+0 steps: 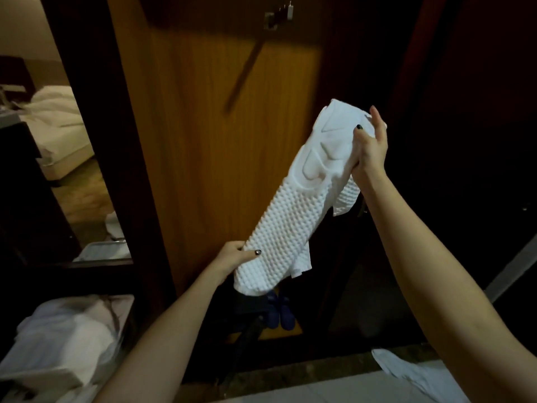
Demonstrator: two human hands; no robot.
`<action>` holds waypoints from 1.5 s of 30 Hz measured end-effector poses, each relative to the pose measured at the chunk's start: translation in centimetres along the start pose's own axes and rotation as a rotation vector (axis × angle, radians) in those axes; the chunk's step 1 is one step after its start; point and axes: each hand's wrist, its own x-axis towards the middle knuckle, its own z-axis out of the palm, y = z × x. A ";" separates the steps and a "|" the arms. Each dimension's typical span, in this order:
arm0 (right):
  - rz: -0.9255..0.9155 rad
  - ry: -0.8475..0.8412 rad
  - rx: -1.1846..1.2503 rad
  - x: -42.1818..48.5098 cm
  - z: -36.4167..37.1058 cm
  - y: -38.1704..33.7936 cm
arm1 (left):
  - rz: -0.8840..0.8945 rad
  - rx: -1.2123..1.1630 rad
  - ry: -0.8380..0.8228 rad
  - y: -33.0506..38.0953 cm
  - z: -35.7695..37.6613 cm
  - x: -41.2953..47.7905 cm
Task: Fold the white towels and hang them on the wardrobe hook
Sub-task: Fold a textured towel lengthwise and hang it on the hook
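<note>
Both hands, left (232, 257) and right (370, 144), grip a folded towel (293, 205), fingers closed and mostly hidden behind it, the hook (279, 16) dim above.

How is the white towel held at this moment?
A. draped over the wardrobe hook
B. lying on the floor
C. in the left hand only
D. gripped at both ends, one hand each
D: the left hand grips the lower end of the white towel and the right hand grips its upper end.
</note>
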 end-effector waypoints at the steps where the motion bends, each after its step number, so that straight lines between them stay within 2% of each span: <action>1: -0.003 0.004 -0.015 -0.2 -0.1 -0.1 | -0.046 -0.008 0.004 -0.4 -0.2 -0.1; 6: -0.004 0.021 -0.011 -0.9 0.2 -0.1 | -0.166 0.062 -0.050 -2.0 -0.3 -0.9; 10: 0.015 0.025 0.047 -0.9 -0.6 -0.3 | -0.156 -0.156 0.057 -3.7 -0.8 -1.5; 12: 0.049 0.025 0.080 -1.0 -0.9 -0.5 | -0.118 -0.179 0.076 -3.9 -1.1 -1.5; 16: 0.076 -0.038 0.126 -1.3 -0.8 -1.1 | -0.182 -0.125 -0.152 -3.2 -1.1 -0.7; 18: 0.084 -0.112 0.147 -1.6 -0.8 -1.5 | -0.206 -0.161 -0.215 -1.6 -0.2 -0.4; 20: 0.084 -0.217 0.127 -1.9 -0.6 -1.8 | -0.143 -0.224 -0.191 0.9 1.5 0.0; 23: 0.078 -0.343 0.046 -2.1 -0.3 -2.1 | 0.073 -0.194 -0.116 5.7 4.0 0.2; 26: 0.091 -0.441 -0.038 -2.4 0.2 -2.6 | 0.283 -0.242 -0.151 10.4 5.1 0.3; 30: 0.139 -0.519 0.001 -2.8 0.4 -3.0 | 0.399 -0.290 -0.080 14.0 5.0 0.8; 36: 0.159 -0.550 0.032 -2.5 0.2 -2.8 | 0.608 -0.315 -0.087 15.6 4.4 1.1; 45: 0.090 -0.428 -0.028 -2.2 0.3 -0.7 | 0.607 -0.117 -0.052 13.4 3.4 0.8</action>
